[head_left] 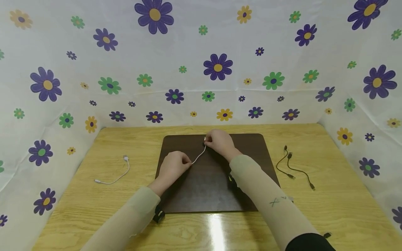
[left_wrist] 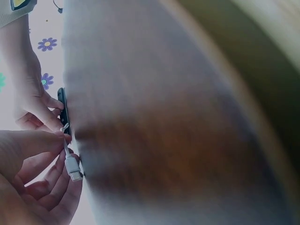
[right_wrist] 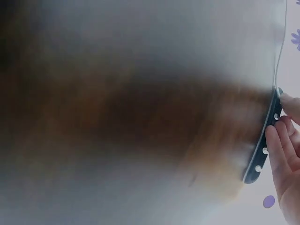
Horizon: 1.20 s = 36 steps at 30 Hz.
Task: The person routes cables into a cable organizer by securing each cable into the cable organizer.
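My left hand (head_left: 174,167) pinches a thin white USB cable (head_left: 199,157) over the dark brown board (head_left: 204,191). In the left wrist view a white connector (left_wrist: 72,168) hangs below those fingertips. Farther up the board, my right hand (head_left: 221,143) pinches the cable's other part near the back edge. The right wrist view has this hand's fingers along a black notched cable holder (right_wrist: 252,177), with the thumb at the end where the white cable meets it. Fingers hide whether the cable sits in a notch.
Another white USB cable (head_left: 117,178) lies on the wooden table (head_left: 78,209) left of the board. Two short black cables (head_left: 282,170) lie to its right. A small black item (head_left: 327,235) is near the right forearm. Flower-printed cloth (head_left: 188,45) stands behind and at both sides.
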Motion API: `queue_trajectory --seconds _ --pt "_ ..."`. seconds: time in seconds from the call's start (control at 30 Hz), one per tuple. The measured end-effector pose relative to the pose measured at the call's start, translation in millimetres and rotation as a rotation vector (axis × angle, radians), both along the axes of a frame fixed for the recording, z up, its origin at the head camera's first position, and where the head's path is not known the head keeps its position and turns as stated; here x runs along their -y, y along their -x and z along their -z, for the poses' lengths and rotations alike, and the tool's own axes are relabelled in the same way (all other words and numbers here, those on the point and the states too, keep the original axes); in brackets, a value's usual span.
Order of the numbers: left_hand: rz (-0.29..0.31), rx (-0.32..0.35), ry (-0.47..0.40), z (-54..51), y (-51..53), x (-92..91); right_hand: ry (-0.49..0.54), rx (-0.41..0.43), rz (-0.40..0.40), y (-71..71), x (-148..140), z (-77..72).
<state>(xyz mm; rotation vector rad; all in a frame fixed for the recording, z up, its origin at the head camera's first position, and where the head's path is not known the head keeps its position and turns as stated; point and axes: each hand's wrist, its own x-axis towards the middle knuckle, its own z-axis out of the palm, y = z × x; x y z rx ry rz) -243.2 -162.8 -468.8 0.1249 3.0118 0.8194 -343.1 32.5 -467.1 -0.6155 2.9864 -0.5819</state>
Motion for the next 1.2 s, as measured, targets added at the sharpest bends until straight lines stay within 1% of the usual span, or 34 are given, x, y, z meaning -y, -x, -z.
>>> queue_trajectory --seconds 0.2,0.43,0.5,0.57,0.73,0.93,1.03,1.2 --pt "-0.001 0.003 0.002 -0.9 -0.7 -0.6 0.011 0.018 0.006 0.7 0 -2.2" --pt "-0.002 0.000 -0.004 -1.6 -0.9 -0.4 -0.042 0.026 -0.069 0.3 2 -8.3" --pt "-0.003 0.001 -0.003 -1.4 -0.7 -0.2 -0.042 0.035 -0.071 0.3 3 -8.9" --pt "-0.003 0.001 0.002 -1.0 -0.5 0.1 -0.028 0.049 -0.054 0.4 3 -8.7" --pt "0.007 -0.003 0.026 0.2 -0.9 0.9 0.032 0.072 0.021 -0.3 4 -7.3" --pt "0.012 -0.019 0.049 2.3 -2.3 2.9 0.074 0.091 0.094 -2.0 4 -1.9" --pt "0.013 -0.026 0.050 3.2 -2.4 3.9 0.065 0.071 0.103 -2.6 3 0.2" --pt "0.014 -0.034 0.048 2.5 -2.3 5.0 0.024 0.020 0.074 -3.1 4 2.0"
